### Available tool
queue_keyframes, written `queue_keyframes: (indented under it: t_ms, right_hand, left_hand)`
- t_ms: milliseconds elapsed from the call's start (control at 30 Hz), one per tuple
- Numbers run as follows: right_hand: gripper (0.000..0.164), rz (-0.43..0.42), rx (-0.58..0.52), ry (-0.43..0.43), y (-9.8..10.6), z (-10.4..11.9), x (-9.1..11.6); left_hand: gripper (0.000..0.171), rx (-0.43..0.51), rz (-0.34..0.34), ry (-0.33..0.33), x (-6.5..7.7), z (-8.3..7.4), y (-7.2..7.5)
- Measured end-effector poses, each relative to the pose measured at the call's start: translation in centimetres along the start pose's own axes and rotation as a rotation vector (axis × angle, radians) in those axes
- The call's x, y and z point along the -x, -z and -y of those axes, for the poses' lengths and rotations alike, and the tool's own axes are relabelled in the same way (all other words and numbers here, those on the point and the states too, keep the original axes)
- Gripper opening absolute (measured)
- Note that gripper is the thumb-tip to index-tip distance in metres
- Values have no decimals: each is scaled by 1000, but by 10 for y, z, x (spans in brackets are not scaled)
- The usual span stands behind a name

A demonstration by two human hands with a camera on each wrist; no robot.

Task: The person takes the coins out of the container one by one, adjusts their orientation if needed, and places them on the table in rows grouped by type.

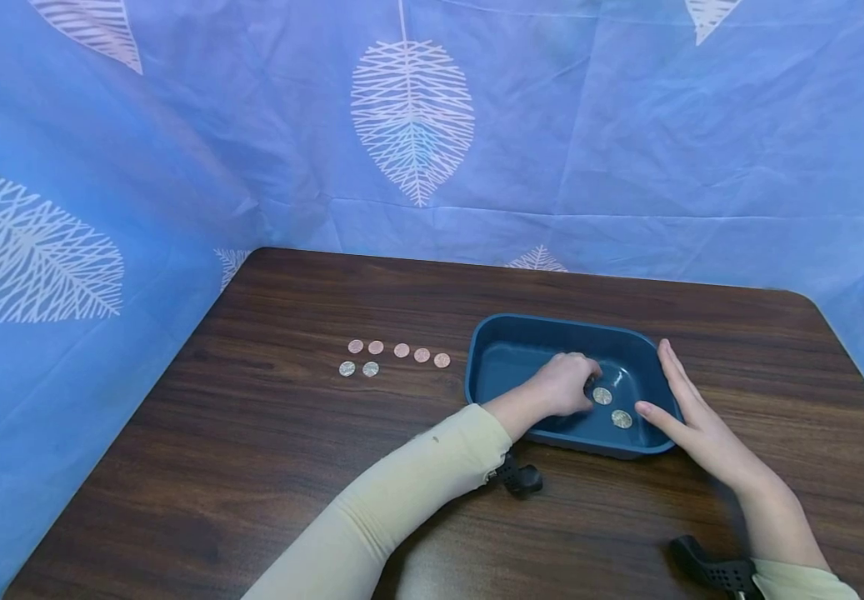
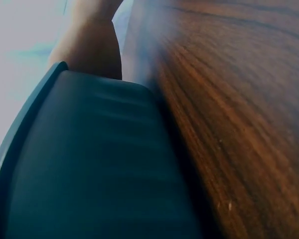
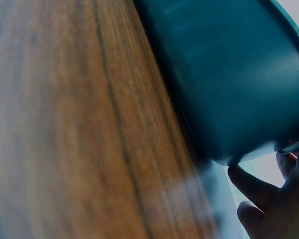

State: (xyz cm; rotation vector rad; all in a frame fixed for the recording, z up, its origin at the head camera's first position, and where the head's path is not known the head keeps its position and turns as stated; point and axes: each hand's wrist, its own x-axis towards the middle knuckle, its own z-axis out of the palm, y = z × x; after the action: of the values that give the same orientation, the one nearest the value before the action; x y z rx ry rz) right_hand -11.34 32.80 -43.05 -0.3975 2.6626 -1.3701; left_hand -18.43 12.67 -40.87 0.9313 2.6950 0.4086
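Head view: two round silver-coloured coins (image 1: 601, 396) lie in a dark-blue rectangular plastic bin (image 1: 502, 354), just beside our curled left hand (image 1: 562, 383) (holding what, we cannot tell); our right hand (image 1: 696, 427) spreads wide at its rim.

Readable text, labels, brands, numbers, signs: none in any of the three views. Copper-coloured coins (image 1: 402, 351) in a row on the table (image 1: 252, 467): faces too small in the head view to read any lettering or number. Silver-coloured coins on the table (image 1: 371, 369), same result. Silver-coloured coins in the tub (image 1: 621, 419): surface pattern shows faintly, any inscription illegible. Tub wall (image 2: 89, 159), seen close up in both wrist views: no readable mark.
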Motion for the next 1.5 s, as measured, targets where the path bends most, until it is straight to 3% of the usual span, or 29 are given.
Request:
queue_keyframes:
  t_ms: [267, 500, 867, 1033, 1167, 1367, 1500]
  right_hand:
    - [82, -7, 11, 3, 1, -1, -1]
    - [82, -2, 8, 6, 1, -1, -2]
    - [82, -12, 7, 8, 0, -2, -3]
    - [82, -11, 10, 8, 0, -2, -3]
    - [82, -10, 8, 11, 0, -2, -3]
    - [82, -6, 0, 13, 1, -1, -2]
    - [82, -6, 3, 12, 1, -1, -3]
  left_hand:
    - [33, -16, -30, 31, 0, 0, -1]
    - [29, -69, -3, 15, 0, 0, -1]
    - [5, -52, 38, 29, -2, 0, -3]
    - [34, -57, 93, 23, -6, 1, -3]
    - [43, -22, 109, 11, -5, 2, -4]
    - [20, 108, 111, -33, -2, 1, -2]
    - [9, 147, 93, -56, -1, 1, -1]
